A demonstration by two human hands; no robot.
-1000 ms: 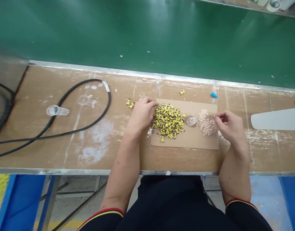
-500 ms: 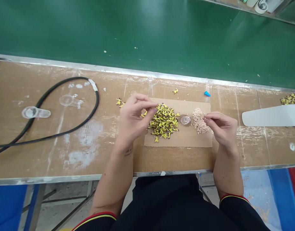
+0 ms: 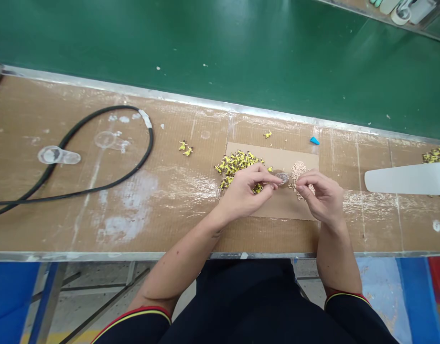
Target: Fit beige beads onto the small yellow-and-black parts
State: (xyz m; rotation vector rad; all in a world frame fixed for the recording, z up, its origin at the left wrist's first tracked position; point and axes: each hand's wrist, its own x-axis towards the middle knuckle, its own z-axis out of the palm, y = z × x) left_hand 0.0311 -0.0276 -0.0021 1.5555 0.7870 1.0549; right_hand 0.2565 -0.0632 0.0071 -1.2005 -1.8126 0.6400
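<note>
The left hand [image 3: 250,192] reaches across the near side of a heap of small yellow-and-dark figures [image 3: 237,161], its thumb and forefinger drawn to a narrow gap, with the forefinger tip at the near left edge of a small clear cup [image 3: 283,177]; whether that tip touches the cup or pinches a figure, I cannot tell. The right hand [image 3: 323,197] is at the near right of a scatter of tiny pale pieces [image 3: 298,168], partly covering them, thumb and forefinger almost meeting; anything between them is too small to make out. The 2 hands face each other, fingertips near but apart. Heap, cup and pale pieces sit in that order from left to right on a flat cardboard sheet [image 3: 284,209], which lies on the brown-covered worktop [image 3: 191,215]. Left of the heap is a little group of loose figures [image 3: 186,149]; beyond the sheet lie 1 single figure [image 3: 268,134] and a blue piece [image 3: 315,140]. To the right, a long white blade-shaped piece [image 3: 402,179] lies near a second heap of figures [image 3: 436,154]. On the far left, a black cable [image 3: 151,143] forms a loop, and a clear spoon-shaped piece [image 3: 69,157] lies across it.
</note>
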